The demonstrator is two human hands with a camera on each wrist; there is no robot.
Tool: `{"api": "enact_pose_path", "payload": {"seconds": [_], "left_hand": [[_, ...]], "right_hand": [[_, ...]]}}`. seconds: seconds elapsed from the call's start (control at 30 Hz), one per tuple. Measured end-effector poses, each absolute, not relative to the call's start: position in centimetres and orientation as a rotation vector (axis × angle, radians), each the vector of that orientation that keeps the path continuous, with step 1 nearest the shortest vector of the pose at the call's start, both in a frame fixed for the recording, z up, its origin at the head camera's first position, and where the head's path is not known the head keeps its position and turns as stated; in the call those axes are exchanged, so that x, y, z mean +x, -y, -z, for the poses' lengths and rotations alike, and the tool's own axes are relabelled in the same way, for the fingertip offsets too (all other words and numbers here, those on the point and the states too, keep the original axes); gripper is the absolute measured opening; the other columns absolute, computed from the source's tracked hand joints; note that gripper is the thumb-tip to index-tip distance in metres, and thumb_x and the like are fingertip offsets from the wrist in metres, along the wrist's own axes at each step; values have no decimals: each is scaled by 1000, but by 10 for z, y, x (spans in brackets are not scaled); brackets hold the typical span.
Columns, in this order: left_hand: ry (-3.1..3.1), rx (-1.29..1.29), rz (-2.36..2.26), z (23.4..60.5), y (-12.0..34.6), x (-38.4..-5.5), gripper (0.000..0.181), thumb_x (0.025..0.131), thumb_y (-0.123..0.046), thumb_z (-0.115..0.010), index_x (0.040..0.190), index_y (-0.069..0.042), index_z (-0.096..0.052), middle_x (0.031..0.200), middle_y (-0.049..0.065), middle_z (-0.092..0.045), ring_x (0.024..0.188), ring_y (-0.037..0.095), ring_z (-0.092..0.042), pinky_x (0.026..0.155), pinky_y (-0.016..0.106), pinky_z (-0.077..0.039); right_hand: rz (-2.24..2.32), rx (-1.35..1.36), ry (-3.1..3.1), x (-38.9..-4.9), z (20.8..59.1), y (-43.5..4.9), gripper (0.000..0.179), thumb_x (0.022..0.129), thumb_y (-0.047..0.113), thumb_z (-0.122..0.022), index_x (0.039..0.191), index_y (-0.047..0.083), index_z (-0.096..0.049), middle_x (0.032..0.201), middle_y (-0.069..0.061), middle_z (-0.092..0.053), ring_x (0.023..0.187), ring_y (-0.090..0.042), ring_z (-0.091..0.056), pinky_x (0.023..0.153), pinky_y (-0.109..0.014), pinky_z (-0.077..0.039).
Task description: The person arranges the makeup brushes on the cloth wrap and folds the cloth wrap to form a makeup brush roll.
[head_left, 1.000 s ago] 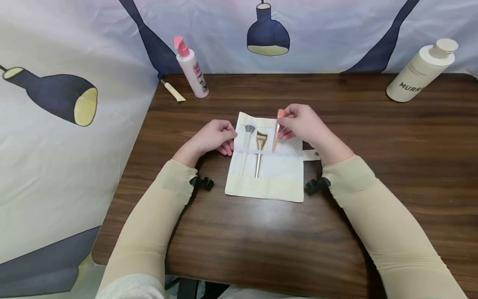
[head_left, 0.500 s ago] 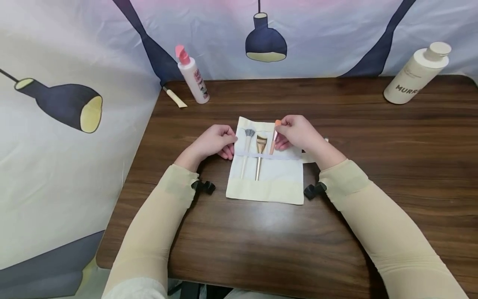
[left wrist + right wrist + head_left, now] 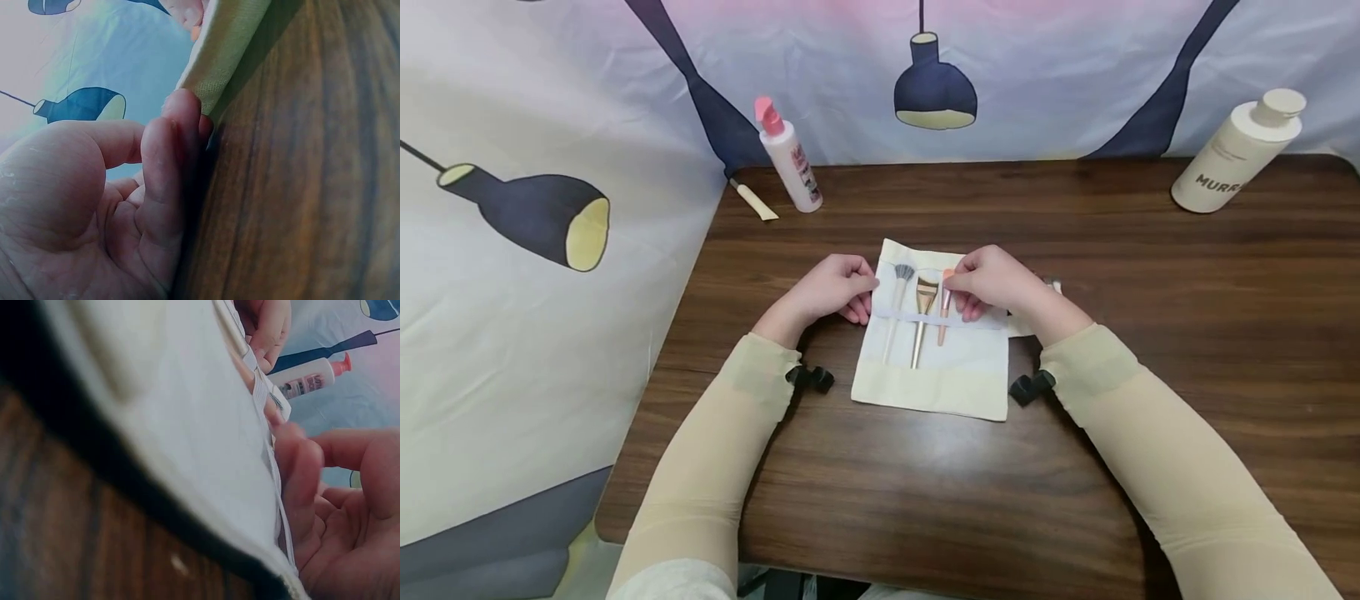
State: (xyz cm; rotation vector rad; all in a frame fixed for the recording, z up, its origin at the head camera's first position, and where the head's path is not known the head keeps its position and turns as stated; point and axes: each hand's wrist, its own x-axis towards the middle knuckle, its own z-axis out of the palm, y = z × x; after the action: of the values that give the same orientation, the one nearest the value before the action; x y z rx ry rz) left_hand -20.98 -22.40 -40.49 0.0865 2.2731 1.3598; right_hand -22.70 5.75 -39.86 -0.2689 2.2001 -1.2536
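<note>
A cream cloth makeup brush roll (image 3: 928,396) lies spread on the table, with a white elastic band (image 3: 981,322) across its middle. My left hand (image 3: 838,287) pinches its left edge between thumb and fingers; in the left wrist view that cloth edge (image 3: 219,62) rises off the wood. With its head near the roll's top, a pink-orange makeup brush (image 3: 942,332) is pinched by my right hand (image 3: 996,283), its handle running through the band. Left of it, a gold flat brush (image 3: 922,308) and a pale brush with grey bristles (image 3: 902,279) sit under the band.
A white pump bottle with a pink top (image 3: 793,167) and a small cream-handled tool (image 3: 756,202) stand and lie at the back left. A large white bottle (image 3: 1228,158) is at the back right. Behind the wooden table (image 3: 925,492) hangs a printed cloth (image 3: 1037,75).
My right hand has brought the pink-orange brush down and left, and its handle has slid through the elastic band. The left hand keeps its hold on the roll's edge.
</note>
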Motion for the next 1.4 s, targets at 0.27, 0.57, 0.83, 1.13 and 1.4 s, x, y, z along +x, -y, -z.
{"api": "enact_pose_path", "payload": {"seconds": [0.27, 0.57, 0.83, 1.13, 1.4], "left_hand": [[-2294, 81, -1351, 404, 224, -211, 19, 107, -18, -56, 103, 0, -58, 75, 16, -69, 56, 21, -69, 56, 34, -62], [-2310, 81, -1350, 398, 222, -214, 20, 107, -20, -57, 103, 0, -58, 74, 14, -69, 56, 21, -68, 55, 32, -61], [-2273, 79, -1339, 404, 225, -211, 20, 107, -19, -57, 103, 1, -58, 75, 14, -69, 57, 21, -69, 56, 33, -62], [-2276, 105, -1349, 402, 223, -210, 19, 107, -16, -55, 98, 0, -57, 74, 14, -69, 56, 20, -68, 55, 32, -61], [-2272, 107, -1373, 410, 223, -204, 19, 106, -15, -54, 95, 0, -57, 73, 16, -69, 55, 20, -68, 54, 32, -61]], "right_hand": [[1126, -356, -2306, -225, 394, -58, 34, 103, 23, -57, 79, 1, -66, 65, -8, -65, 53, -19, -65, 56, -30, -58], [1066, -409, -2377, -223, 389, -57, 33, 102, 26, -60, 79, 3, -66, 65, -8, -66, 53, -20, -65, 56, -30, -56], [1070, -383, -2325, -220, 391, -56, 25, 102, 23, -61, 89, 1, -62, 69, -9, -67, 55, -19, -67, 58, -30, -59], [1131, -354, -2288, -220, 391, -58, 24, 100, 19, -67, 95, 1, -52, 71, -12, -66, 55, -19, -66, 57, -29, -59], [1150, -400, -2268, -216, 393, -62, 22, 100, 18, -67, 95, 2, -53, 77, -14, -67, 64, -24, -68, 63, -32, -60]]}}
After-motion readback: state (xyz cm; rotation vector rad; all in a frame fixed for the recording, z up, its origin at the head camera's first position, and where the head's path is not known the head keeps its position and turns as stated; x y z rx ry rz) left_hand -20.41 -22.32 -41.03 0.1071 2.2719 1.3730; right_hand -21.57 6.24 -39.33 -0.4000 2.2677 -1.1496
